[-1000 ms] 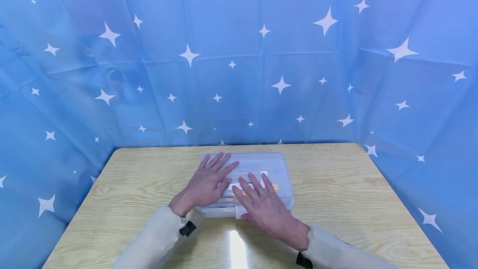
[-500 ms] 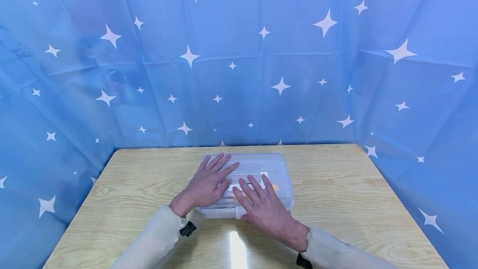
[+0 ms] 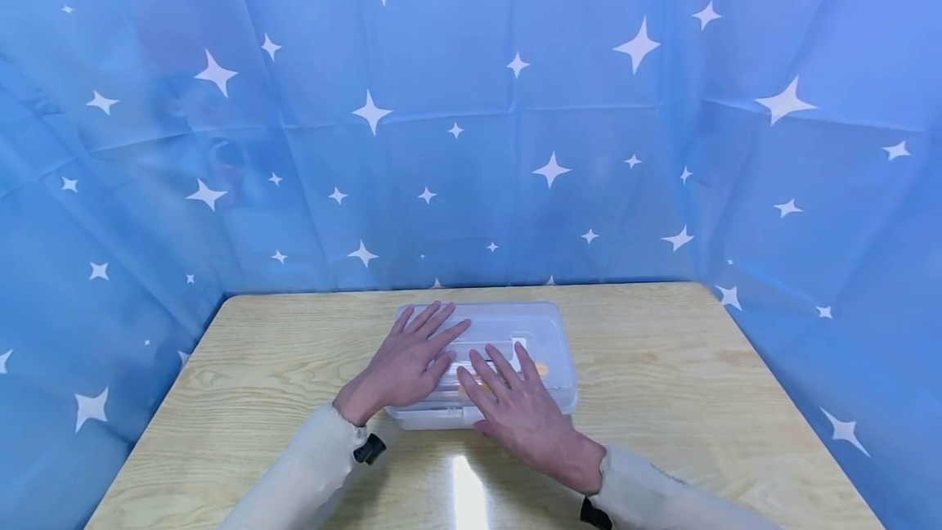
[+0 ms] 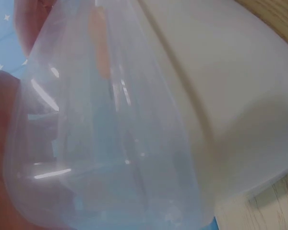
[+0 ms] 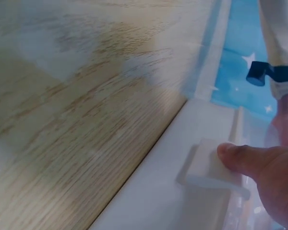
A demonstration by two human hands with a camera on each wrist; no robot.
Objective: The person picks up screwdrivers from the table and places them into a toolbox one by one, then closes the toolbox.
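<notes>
A clear-lidded plastic box (image 3: 540,321) with a whitish base lies on the wooden table, its lid down. My left hand (image 3: 401,362) rests on the lid's left part, fingers straight and spread. Over the front right part of the lid lies my right hand (image 3: 526,424), fingers also extended. In the right wrist view its thumb (image 5: 237,157) touches the white latch (image 5: 209,165) on the box's front wall. Through the lid (image 4: 129,134) show orange patches and pale shapes, too blurred to name.
The wooden table (image 3: 257,383) extends on both sides of the box. Behind and beside it hangs a blue curtain (image 3: 471,170) with white stars. Black bands (image 3: 370,449) sit at both sleeve cuffs.
Both hands stay in nearly the same place on the box. The latch stuck out at the front edge before; now it sits flatter against the box under the right thumb.
</notes>
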